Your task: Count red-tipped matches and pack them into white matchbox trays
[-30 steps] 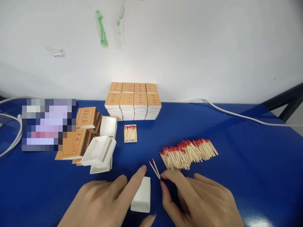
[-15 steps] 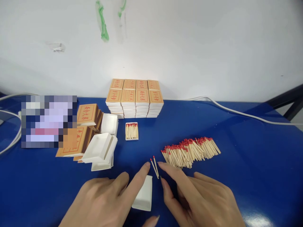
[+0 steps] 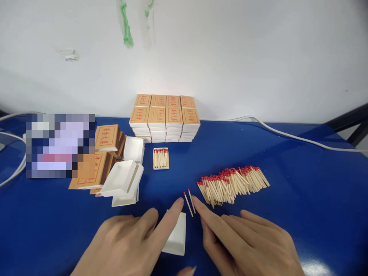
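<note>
Two loose matches (image 3: 188, 204) with red heads lie side by side on the blue table, between my index fingertips. My left hand (image 3: 126, 241) is open, its index finger stretched out beside the left match and its thumb apart at the bottom edge. Under that index finger sits an empty white matchbox tray (image 3: 176, 237), partly hidden by my hand. Opposite, my right hand (image 3: 247, 241) has its index finger extended beside the right match, thumb bent below; nothing is held in it. A heap of matches (image 3: 230, 184) lies just beyond my right hand, heads facing away.
Stacked matchboxes (image 3: 165, 117) stand against the white wall. In front is a tray filled with matches (image 3: 161, 159). At left are a pile of empty white trays (image 3: 119, 178), orange box sleeves (image 3: 89, 168) and a pixelated object (image 3: 60, 145). A white cable (image 3: 287, 136) runs along the back right.
The right match now stands slightly farther from the left one, with a wider gap at their lower ends. My right thumb has drawn back a little to the right.
</note>
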`<state>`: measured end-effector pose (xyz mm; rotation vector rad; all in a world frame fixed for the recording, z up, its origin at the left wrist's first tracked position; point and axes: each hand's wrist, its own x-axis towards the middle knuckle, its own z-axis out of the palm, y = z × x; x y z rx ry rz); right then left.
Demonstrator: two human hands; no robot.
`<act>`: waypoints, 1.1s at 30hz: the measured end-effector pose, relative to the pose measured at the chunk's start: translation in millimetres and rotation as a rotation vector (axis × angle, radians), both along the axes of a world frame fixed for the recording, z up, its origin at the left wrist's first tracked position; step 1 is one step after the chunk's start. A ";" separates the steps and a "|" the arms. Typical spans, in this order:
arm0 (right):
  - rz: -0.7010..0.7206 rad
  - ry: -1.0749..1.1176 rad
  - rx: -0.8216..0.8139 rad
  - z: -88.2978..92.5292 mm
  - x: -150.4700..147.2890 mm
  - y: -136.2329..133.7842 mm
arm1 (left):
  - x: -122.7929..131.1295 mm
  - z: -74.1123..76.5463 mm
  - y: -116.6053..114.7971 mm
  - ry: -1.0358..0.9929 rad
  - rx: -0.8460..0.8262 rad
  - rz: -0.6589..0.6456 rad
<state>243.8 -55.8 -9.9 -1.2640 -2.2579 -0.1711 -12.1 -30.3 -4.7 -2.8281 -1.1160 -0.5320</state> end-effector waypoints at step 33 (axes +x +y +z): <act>0.078 -0.021 -0.009 4.6 -0.3 8.2 | 10.0 -4.1 -2.0 -0.179 -0.085 0.105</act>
